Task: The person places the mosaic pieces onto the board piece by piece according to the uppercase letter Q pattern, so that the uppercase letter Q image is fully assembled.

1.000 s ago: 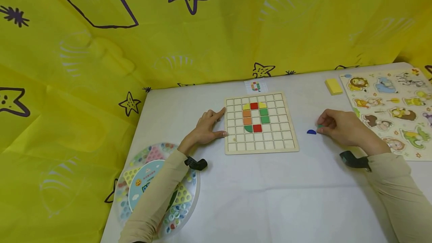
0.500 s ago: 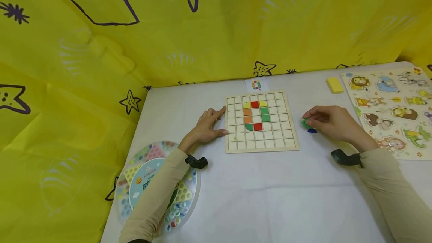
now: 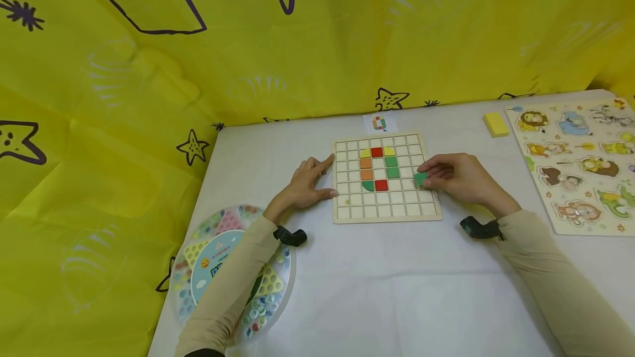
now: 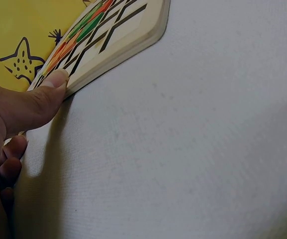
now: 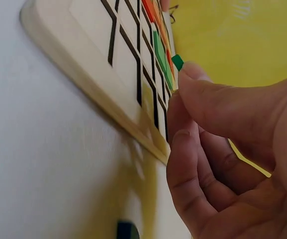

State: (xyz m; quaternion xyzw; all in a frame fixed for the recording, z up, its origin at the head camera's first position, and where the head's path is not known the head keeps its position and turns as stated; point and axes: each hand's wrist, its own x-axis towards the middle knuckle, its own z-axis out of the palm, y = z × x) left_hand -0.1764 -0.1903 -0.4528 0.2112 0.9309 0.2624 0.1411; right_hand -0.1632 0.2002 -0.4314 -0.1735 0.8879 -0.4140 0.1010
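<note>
A wooden grid board point(image 3: 362, 212) lies on the white table, with red, yellow, orange and green tiles forming a ring in its squares. My left hand point(image 3: 303, 186) touches the board's left edge with thumb and index finger spread; in the left wrist view the thumb point(image 4: 41, 102) rests on its edge. Between thumb and fingers, my right hand point(image 3: 461, 180) pinches a small green tile point(image 3: 420, 179) over the board's right side. A dark blue half-round tile point(image 5: 127, 230) shows at the bottom of the right wrist view, hidden by the hand in the head view.
Behind the board lies a small pattern card point(image 3: 380, 123). A yellow block point(image 3: 496, 124) and an animal puzzle board point(image 3: 560, 172) sit to the right. At the left, a round marble game board point(image 3: 270, 310) lies under my left forearm. A yellow cloth point(image 3: 307, 59) hangs behind the table.
My right hand has picked up the green tile from beside the blue one and carried it left to the board's right side. The left hand stays at the board's edge.
</note>
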